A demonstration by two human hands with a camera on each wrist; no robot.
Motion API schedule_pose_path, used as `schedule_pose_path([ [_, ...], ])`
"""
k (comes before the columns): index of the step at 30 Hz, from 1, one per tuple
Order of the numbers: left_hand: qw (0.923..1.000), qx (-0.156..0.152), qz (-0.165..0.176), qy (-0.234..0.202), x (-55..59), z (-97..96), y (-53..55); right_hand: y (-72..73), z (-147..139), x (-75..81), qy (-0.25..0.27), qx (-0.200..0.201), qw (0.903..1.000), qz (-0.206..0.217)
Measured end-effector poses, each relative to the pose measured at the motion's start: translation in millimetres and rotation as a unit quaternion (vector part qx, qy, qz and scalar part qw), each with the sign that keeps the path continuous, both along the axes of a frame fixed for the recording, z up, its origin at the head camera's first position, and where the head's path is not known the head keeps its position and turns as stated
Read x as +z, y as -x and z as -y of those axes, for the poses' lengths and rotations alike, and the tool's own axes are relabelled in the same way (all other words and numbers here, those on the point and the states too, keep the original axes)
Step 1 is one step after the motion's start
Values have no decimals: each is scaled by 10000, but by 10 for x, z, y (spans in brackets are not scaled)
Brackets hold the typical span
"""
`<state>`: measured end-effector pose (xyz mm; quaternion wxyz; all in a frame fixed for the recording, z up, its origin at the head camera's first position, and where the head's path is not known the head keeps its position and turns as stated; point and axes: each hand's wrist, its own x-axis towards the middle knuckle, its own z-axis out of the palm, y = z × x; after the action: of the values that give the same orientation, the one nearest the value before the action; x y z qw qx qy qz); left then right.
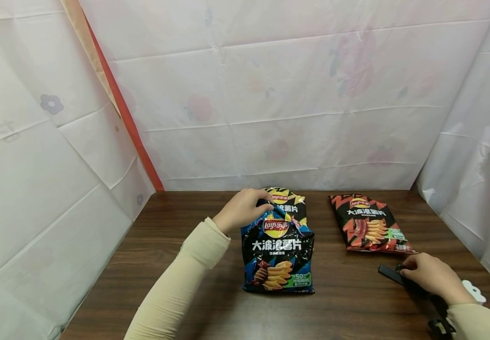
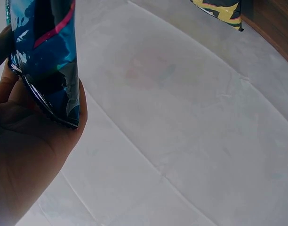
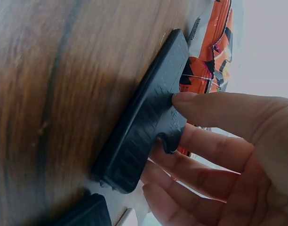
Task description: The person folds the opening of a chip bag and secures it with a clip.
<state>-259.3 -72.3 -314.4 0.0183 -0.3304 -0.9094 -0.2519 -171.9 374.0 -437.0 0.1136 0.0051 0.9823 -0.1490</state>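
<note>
A blue-and-black bag of potato chips (image 1: 276,257) stands upright near the middle of the table. My left hand (image 1: 242,208) grips its top edge from the left, and in the left wrist view the bag's shiny blue upper part (image 2: 52,61) rises between thumb and fingers. On the right, a long black plastic bag clip (image 3: 146,110) is close over the wood. The thumb and forefinger of my right hand (image 1: 432,276) pinch it by the tab on its side.
A yellow-and-black chip bag (image 1: 292,202) is partly hidden behind the blue one. At the back right lies a red-and-black chip bag (image 1: 368,222). A white cloud-shaped item (image 1: 474,291) is beside my right wrist, and another black piece (image 3: 90,212) shows near the clip. White sheets (image 1: 270,94) enclose the table.
</note>
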Motion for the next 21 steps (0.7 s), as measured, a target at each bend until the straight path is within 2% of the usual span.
schedule_pose_path([
  [10,10000,5,8,0,-2,-2,5,6,-40,-1,197,60,9995,-254],
  [21,10000,23,-42,15,-10,-1,11,-9,-45,29,382,205,9985,-339],
])
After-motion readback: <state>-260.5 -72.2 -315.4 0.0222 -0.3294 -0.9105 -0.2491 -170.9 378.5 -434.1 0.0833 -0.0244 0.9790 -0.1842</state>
